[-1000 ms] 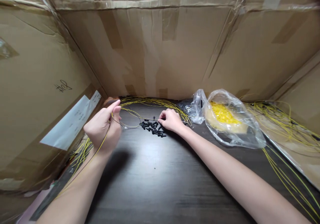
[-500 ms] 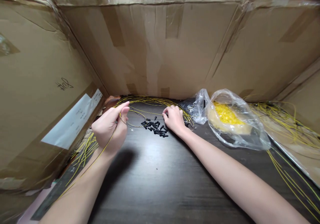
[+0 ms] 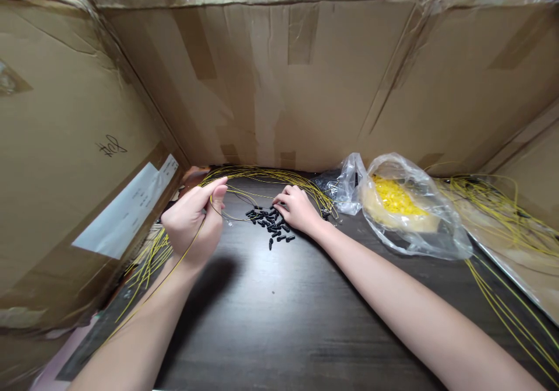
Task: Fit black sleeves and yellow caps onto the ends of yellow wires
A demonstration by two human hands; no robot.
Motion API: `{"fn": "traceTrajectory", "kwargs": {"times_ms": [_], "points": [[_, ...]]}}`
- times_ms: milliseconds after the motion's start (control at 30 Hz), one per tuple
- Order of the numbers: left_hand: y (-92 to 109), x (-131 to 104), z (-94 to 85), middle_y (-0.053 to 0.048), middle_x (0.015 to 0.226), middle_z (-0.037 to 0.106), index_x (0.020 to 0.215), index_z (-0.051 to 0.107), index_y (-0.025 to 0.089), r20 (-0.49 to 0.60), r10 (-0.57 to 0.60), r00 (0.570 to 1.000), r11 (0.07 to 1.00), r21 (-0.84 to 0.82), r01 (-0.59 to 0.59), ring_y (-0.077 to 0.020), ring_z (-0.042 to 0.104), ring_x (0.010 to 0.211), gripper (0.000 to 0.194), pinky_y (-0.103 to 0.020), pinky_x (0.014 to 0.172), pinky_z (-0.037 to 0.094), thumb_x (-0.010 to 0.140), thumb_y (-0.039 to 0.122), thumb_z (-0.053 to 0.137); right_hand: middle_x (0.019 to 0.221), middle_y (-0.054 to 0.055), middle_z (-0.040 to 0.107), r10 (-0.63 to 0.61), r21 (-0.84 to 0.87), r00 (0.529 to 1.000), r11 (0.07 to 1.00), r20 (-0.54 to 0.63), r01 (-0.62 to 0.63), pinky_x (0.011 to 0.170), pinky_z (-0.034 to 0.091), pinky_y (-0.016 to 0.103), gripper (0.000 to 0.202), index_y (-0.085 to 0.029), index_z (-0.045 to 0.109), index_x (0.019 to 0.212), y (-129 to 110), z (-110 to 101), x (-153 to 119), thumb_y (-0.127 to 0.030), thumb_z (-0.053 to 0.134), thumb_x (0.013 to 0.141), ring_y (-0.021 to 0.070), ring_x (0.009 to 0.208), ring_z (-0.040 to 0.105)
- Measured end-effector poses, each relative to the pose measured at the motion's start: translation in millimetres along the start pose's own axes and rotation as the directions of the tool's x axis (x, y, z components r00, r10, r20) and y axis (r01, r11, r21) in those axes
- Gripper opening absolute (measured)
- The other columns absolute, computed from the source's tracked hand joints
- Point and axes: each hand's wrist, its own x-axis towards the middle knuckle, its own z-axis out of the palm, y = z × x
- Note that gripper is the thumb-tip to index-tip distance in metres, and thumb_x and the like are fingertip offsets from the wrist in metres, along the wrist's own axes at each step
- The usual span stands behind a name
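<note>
My left hand (image 3: pixel 196 216) is closed on a thin yellow wire (image 3: pixel 191 245), raised above the left of the dark table. The wire runs down along my left forearm, and thin strands loop from the hand toward the black pieces. Several small black pieces (image 3: pixel 271 223) lie scattered on the table between my hands. My right hand (image 3: pixel 294 205) rests at the right edge of this pile with its fingers bent down over it; whether its fingertips pinch a piece is too small to tell. A bundle of yellow wires (image 3: pixel 262 172) curves behind both hands.
An open clear bag of yellow pieces (image 3: pixel 397 198) sits right of my right hand, beside a smaller clear bag (image 3: pixel 349 184). More yellow wires (image 3: pixel 502 204) lie at the far right. Cardboard walls (image 3: pixel 271 88) enclose the back and sides of the dark table (image 3: pixel 271 333).
My right hand has shifted left onto the black pieces. Some pieces have moved, one now lying nearer the front. The left hand has hardly moved and still holds the wire.
</note>
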Motion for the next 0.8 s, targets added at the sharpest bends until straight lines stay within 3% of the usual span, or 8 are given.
{"fn": "traceTrajectory", "kwargs": {"times_ms": [233, 333, 433, 567, 800], "points": [[-1.4, -0.4, 0.7, -0.001, 0.063, 0.065, 0.104, 0.076, 0.022, 0.009, -0.019, 1.0, 1.0, 0.008, 0.019, -0.0123, 0.058, 0.057, 0.021, -0.026, 0.061, 0.047, 0.092, 0.031, 0.061, 0.096, 0.008, 0.064, 0.046, 0.065, 0.994, 0.997, -0.096, -0.04, 0.086, 0.039, 0.032, 0.016, -0.017, 0.061, 0.095, -6.6, -7.0, -0.9, -0.026, 0.048, 0.097, 0.0205, 0.094, 0.054], [-1.5, -0.3, 0.6, -0.001, 0.063, 0.065, 0.104, 0.076, 0.022, 0.009, -0.046, 0.999, 0.999, 0.015, 0.045, -0.0128, 0.058, 0.057, 0.022, -0.027, 0.062, 0.048, 0.092, 0.033, 0.061, 0.091, 0.006, 0.066, 0.081, 0.122, 0.996, 0.99, -0.049, -0.074, 0.079, 0.04, 0.028, 0.017, -0.017, 0.057, 0.103, -9.0, -10.0, -2.7, -0.026, 0.044, 0.098, 0.0183, 0.086, 0.058], [-1.1, -0.3, 0.8, -0.001, 0.062, 0.064, 0.103, 0.076, 0.022, 0.008, -0.057, 0.998, 0.998, 0.016, 0.057, -0.0125, 0.058, 0.057, 0.022, -0.027, 0.062, 0.048, 0.092, 0.033, 0.06, 0.091, 0.006, 0.067, 0.082, 0.087, 0.997, 0.993, 0.015, -0.083, 0.073, 0.04, 0.027, 0.016, -0.019, 0.056, 0.104, -10.4, -11.0, -3.7, -0.028, 0.045, 0.098, 0.0181, 0.082, 0.06], [-0.8, -0.5, 1.1, -0.001, 0.064, 0.065, 0.104, 0.076, 0.021, 0.009, -0.064, 0.998, 0.998, 0.0, 0.064, -0.012, 0.058, 0.058, 0.022, -0.027, 0.062, 0.047, 0.092, 0.032, 0.061, 0.091, 0.007, 0.067, 0.057, 0.008, 0.998, 0.998, -0.031, -0.057, 0.076, 0.039, 0.029, 0.016, -0.018, 0.055, 0.101, -7.5, -11.4, -1.8, -0.028, 0.043, 0.098, 0.0199, 0.085, 0.059], [0.3, 0.4, 0.4, -0.001, 0.064, 0.065, 0.103, 0.076, 0.021, 0.002, -0.048, 0.999, 0.999, -0.027, 0.048, -0.0114, 0.058, 0.057, 0.019, -0.027, 0.061, 0.046, 0.091, 0.027, 0.063, 0.089, 0.009, 0.065, 0.18, 0.01, 0.981, 0.984, -0.079, -0.18, 0.078, 0.04, 0.029, 0.016, -0.017, 0.053, 0.099, 5.3, -10.9, 1.8, -0.026, 0.041, 0.098, 0.0203, 0.084, 0.06]]}}
